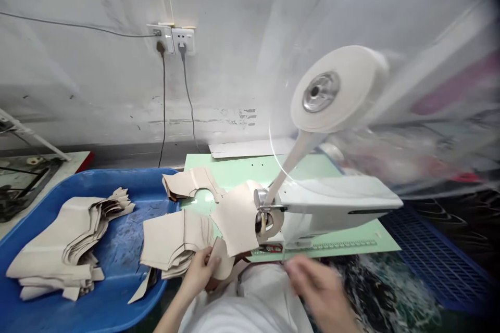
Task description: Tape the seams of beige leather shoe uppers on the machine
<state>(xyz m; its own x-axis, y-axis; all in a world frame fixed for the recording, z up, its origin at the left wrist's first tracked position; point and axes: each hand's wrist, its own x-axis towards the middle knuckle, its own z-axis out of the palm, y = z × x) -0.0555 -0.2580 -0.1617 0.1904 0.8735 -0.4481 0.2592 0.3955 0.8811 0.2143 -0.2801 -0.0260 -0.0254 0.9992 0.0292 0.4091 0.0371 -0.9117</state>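
Observation:
At the table's front edge my left hand is closed on a beige cut piece, pinched between thumb and fingers. Just beyond it lies a fanned stack of beige pieces, partly over the tub's rim. A larger beige piece rests against the head of a white taping machine, whose working parts are partly covered. Tape runs down to that head from a big white tape roll. My right hand, smeared by motion, is in front of the machine; its fingers cannot be made out.
On the left, a blue tub holds another stack of beige pieces. One more piece bridges the tub and the pale green tabletop. A ruler strip runs along the front. A blue crate stands at right.

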